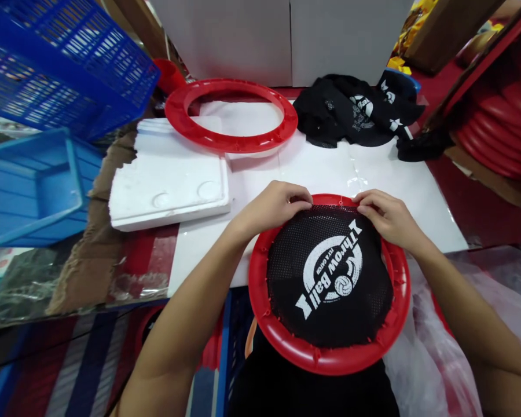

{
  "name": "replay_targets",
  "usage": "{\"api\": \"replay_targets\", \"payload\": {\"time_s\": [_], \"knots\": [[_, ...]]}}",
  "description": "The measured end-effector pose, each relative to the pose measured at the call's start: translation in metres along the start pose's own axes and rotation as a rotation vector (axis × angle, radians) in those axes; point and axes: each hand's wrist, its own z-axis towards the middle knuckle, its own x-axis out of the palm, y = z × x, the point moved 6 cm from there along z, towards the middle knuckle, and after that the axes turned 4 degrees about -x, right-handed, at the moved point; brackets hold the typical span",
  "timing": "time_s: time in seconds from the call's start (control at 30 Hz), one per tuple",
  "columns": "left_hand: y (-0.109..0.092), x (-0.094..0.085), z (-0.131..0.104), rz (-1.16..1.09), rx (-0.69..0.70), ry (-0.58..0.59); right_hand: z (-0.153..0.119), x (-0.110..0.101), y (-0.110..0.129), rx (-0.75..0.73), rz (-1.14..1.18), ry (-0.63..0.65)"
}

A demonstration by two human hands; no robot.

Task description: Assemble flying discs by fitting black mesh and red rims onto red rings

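Note:
A red plastic ring [319, 358] rests tilted at the table's front edge, over my lap. Across it lies a round black mesh net [286, 272] printed "Throw Ball" in white, fixed to the ring along much of its rim. My left hand [282, 204] pinches the net's far edge at the upper left. At the upper right, my right hand [386, 219] pinches the same edge, fingers against the ring. Between the hands the net's edge sits just inside the rim. A gap shows between net and ring at the right.
Another red ring [180, 119] lies partly on a white foam block [169, 174]. Black printed nets [351, 113] are piled at the back right. Blue crates [76, 191] stand left, stacked red rings [503, 116] right. Clear plastic [443, 336] hangs near my right arm.

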Motion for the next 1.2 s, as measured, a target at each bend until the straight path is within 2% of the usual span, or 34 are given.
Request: {"api": "replay_targets", "payload": {"time_s": [0.13,0.23,0.37,0.5,0.63,0.73,0.8,0.87,0.93,1.0,1.07,1.13,1.2], "knots": [[0.008,0.002,0.003,-0.117,-0.08,0.013,0.008,0.0,0.002,-0.019,-0.017,0.11],[0.009,0.001,0.003,-0.114,-0.059,-0.043,0.017,0.0,0.002,-0.076,-0.051,0.181],[0.012,-0.001,0.004,-0.072,-0.034,-0.086,0.022,0.001,-0.008,-0.184,-0.029,0.203],[0.016,0.001,0.01,-0.064,-0.036,0.012,0.02,0.001,-0.018,-0.211,-0.026,0.191],[0.012,0.0,0.012,-0.013,-0.009,0.053,0.028,0.001,-0.011,-0.149,-0.015,0.247],[-0.001,0.002,0.008,0.066,0.095,-0.004,0.036,0.009,0.005,-0.127,-0.031,0.29],[-0.013,0.01,0.004,0.176,0.225,-0.026,0.035,0.018,0.016,-0.168,-0.141,0.252],[-0.023,0.023,-0.001,0.335,0.348,0.007,0.029,0.027,0.025,-0.228,-0.264,0.181],[-0.027,0.036,-0.003,0.49,0.409,0.062,0.02,0.032,0.03,-0.287,-0.321,0.128],[-0.029,0.042,-0.004,0.58,0.408,0.087,0.014,0.036,0.032,-0.328,-0.326,0.155],[-0.029,0.042,-0.002,0.57,0.368,0.096,0.013,0.036,0.031,-0.321,-0.325,0.199],[-0.026,0.037,0.0,0.452,0.294,0.093,0.016,0.033,0.031,-0.305,-0.274,0.237],[-0.022,0.03,0.004,0.278,0.209,0.078,0.021,0.028,0.031,-0.273,-0.13,0.228]]}}
